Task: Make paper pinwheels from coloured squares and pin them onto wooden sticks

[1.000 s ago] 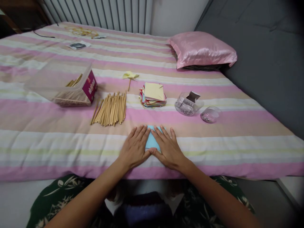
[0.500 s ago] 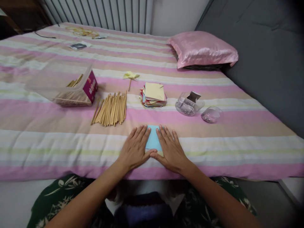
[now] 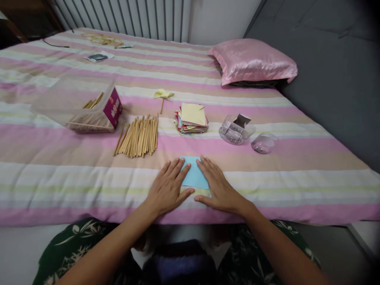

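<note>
A light blue square of paper (image 3: 195, 176) lies flat on the striped bedsheet (image 3: 97, 198) in front of me. My left hand (image 3: 168, 185) rests on its left side, fingers stretched out and the thumb reaching below the paper's near edge. On the opposite side, my right hand (image 3: 218, 184) lies flat with its fingers extended over the paper's right edge. Both hands are open, and they hide parts of the paper's sides. Beyond them sits a stack of coloured paper squares (image 3: 193, 115), cream on top. A yellow paper pinwheel on a stick (image 3: 163, 95) lies behind the sticks.
Several thin wooden sticks (image 3: 139, 136) lie in a row at left, beside a clear plastic box (image 3: 56, 103) with more sticks. At right stand a clear tub of small metal pieces (image 3: 233, 132) and a small clear container (image 3: 263, 143). A pink pillow (image 3: 255, 61) lies farther back.
My right hand has shifted slightly right, uncovering more of the blue paper. The thumbs, which were touching, are now apart. My left hand has barely moved.
</note>
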The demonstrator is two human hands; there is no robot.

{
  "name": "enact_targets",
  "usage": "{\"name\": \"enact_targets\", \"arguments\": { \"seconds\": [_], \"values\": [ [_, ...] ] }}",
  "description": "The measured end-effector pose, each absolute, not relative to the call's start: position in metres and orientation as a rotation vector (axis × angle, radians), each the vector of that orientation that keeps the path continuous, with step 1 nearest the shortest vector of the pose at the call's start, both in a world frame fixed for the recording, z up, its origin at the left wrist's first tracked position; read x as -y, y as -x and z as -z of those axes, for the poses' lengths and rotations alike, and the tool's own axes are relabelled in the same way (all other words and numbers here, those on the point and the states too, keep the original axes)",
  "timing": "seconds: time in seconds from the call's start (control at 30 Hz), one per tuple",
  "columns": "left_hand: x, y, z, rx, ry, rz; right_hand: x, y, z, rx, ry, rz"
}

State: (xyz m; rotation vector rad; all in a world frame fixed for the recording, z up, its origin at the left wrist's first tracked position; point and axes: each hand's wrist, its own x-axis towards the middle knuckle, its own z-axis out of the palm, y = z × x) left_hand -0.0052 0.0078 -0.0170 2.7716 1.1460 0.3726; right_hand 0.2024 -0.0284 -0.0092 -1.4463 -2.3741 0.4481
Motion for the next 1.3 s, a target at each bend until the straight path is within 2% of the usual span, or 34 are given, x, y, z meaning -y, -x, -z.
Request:
{"name": "enact_targets", "arguments": {
  "seconds": [0.27, 0.47, 0.63, 0.83, 0.97, 1.1, 1.3],
  "values": [
    [-0.013, 0.011, 0.01, -1.131, -2.462, -0.652, 0.026, -0.211, 0.002, 2.275, 1.248, -0.444],
    [-0.019, 0.015, 0.005, -1.125, -1.788, -1.0, 0.026, -0.202, 0.008, 2.233, 1.238, -0.303],
    [-0.021, 0.016, 0.002, -0.984, -1.173, -1.088, 0.025, -0.197, 0.013, 2.032, 1.187, -0.319],
    [-0.016, 0.018, -0.01, -0.935, -0.873, -1.127, 0.027, -0.191, 0.009, 1.754, 1.199, -0.39],
    [-0.014, 0.02, -0.017, -1.128, -0.848, -0.912, 0.03, -0.189, 0.009, 1.681, 1.173, -0.288],
    [-0.013, 0.021, -0.024, -1.031, -0.799, -0.535, 0.033, -0.188, 0.008, 1.816, 1.081, -0.196],
    [-0.009, 0.022, -0.024, -0.905, -0.795, -0.552, 0.034, -0.186, 0.006, 2.027, 0.98, -0.172]
  ]
}}
